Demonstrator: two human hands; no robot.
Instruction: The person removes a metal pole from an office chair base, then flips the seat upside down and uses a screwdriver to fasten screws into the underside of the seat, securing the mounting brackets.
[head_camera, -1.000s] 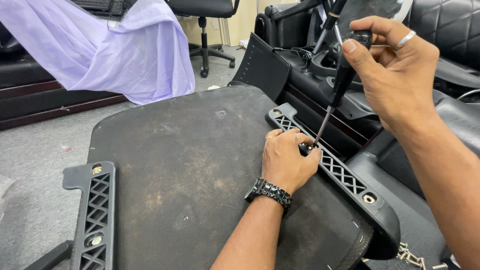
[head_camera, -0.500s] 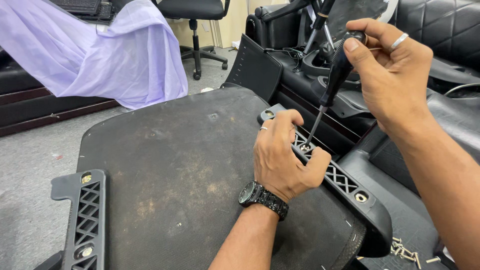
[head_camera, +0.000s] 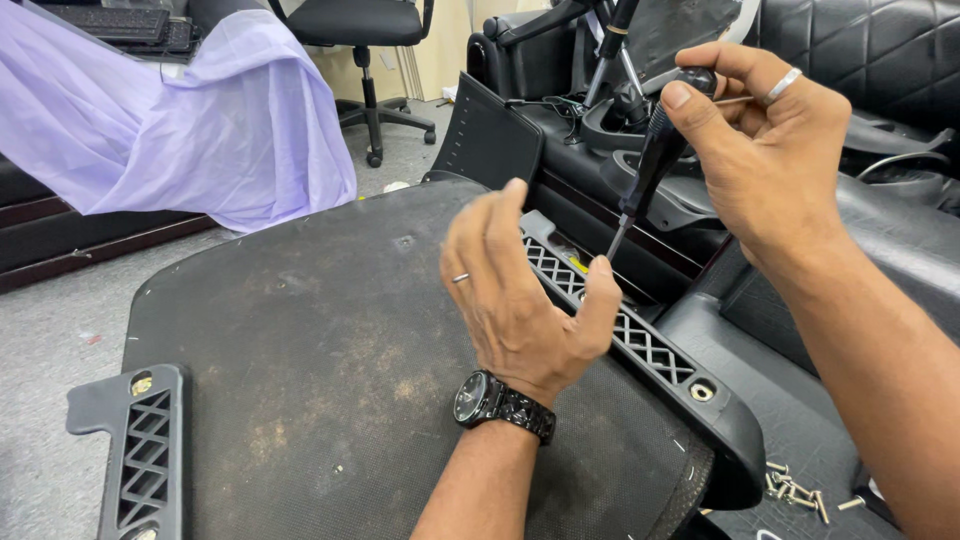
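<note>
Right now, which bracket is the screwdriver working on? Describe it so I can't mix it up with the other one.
Find the big dark seat base lying underside up. Two black lattice brackets flank it; take the right bracket, running beside the left hand. Unlike the left bracket, it has the screwdriver tip right above it.

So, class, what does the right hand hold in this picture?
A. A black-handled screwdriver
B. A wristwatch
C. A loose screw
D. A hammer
A: the right hand grips a black-handled screwdriver, its tip angled down toward the black lattice bracket.
</note>
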